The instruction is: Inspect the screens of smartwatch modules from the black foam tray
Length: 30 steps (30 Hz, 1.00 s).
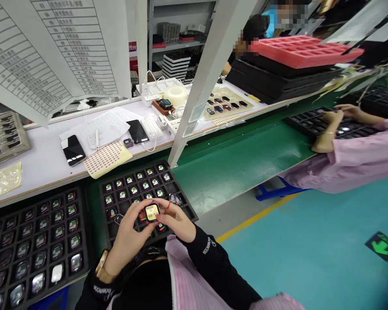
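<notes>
Head view: I recorded a second black tray (85,232) of watch units just left of the centre tray (184,193). Over the centre tray's near edge, the left hand (127,241) was curled, its fingertips pinching a small square watch (151,212) with a lit screen. The watch sat over that tray's front rows, gripped between both hands. The right hand (177,224) was likewise curled, thumb and fingers closed on the watch's right side. Well right of the centre tray, beyond the green belt (233,163), a co-worker's pink sleeve (352,155) was in view.
</notes>
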Tool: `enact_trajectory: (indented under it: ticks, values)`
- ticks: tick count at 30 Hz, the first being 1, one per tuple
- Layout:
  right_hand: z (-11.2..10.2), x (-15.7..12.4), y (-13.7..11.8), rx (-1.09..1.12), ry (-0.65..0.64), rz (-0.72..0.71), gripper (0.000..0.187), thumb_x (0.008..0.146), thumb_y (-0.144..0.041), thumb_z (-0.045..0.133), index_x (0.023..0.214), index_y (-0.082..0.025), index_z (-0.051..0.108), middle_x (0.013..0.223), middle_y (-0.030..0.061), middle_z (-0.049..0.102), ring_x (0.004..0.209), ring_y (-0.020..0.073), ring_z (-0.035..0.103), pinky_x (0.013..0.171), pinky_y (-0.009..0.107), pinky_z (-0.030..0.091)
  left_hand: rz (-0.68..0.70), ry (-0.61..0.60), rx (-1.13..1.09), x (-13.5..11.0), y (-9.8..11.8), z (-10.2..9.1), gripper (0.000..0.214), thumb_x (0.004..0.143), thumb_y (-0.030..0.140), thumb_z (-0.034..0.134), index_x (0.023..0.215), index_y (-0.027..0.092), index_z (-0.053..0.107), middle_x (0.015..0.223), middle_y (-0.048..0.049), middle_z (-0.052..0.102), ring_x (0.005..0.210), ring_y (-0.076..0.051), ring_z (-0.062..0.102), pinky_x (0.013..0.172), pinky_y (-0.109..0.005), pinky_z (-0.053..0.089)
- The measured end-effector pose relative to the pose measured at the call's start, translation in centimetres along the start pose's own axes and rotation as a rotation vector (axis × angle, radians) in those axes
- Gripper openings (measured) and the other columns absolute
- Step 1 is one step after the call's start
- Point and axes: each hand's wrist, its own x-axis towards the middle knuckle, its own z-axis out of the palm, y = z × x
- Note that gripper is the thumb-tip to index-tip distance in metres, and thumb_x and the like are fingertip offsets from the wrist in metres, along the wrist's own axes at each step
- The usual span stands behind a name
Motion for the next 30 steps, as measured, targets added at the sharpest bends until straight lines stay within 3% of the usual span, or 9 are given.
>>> enact_trajectory:
  ticks: [6,13,17,25,30]
  values:
    - [0.24,0.22,-0.09,-0.017,0.020,0.017,0.048,0.080,-0.047,0.075,0.117,-0.020,0.060,0.095,0.0055,0.070,0.088,0.0215,0.068,0.081,0.036,0.055,-0.021,-0.001,0.005,0.07,0.12,-0.13,0.041,0.083,0.029,0.067,0.123,0.031,0.057,0.116,-0.0032,0.062,0.107,-0.019,0.059,0.093,-0.034,0.049]
    - [0.70,0.51,-0.06,-0.008,0.018,-0.015,0.039,0.082,-0.045,0.075,0.108,-0.021,0.061,0.088,0.0018,0.070,0.081,0.0183,0.069,0.075,0.030,0.056,-0.037,0.004,0.021,-0.06,0.21,-0.24,0.044,0.082,0.026,0.069,0.123,0.035,0.057,0.104,0.0008,0.061,0.083,-0.013,0.055,0.082,-0.027,0.050]
    - [0.78,0.43,-0.08,-0.020,0.032,-0.023,0.037,0.084,-0.043,0.074,0.110,-0.021,0.059,0.088,0.0014,0.069,0.081,0.0173,0.069,0.075,0.029,0.056,-0.031,0.006,0.014,-0.14,0.02,-0.21,0.044,0.082,0.025,0.069,0.123,0.036,0.056,0.108,0.0015,0.061,0.084,-0.013,0.055,0.082,-0.027,0.049]
    - [0.49,0.07,0.40,-0.068,0.014,-0.004,0.048,0.083,-0.045,0.075,0.118,-0.021,0.054,0.093,0.0040,0.069,0.092,0.0209,0.067,0.087,0.037,0.055,-0.006,-0.007,0.019,-0.07,-0.09,-0.19,0.043,0.084,0.023,0.066,0.124,0.036,0.056,0.105,0.0012,0.061,0.085,-0.013,0.054,0.082,-0.026,0.048]
    - [0.50,0.24,0.71,-0.069,0.104,0.000,0.042,0.086,-0.056,0.067,0.106,-0.020,0.059,0.086,0.0028,0.067,0.082,0.0199,0.068,0.077,0.033,0.057,-0.012,-0.021,0.037,-0.10,-0.11,0.00,0.047,0.082,0.022,0.068,0.125,0.037,0.055,0.108,0.0016,0.060,0.084,-0.013,0.054,0.082,-0.027,0.048]
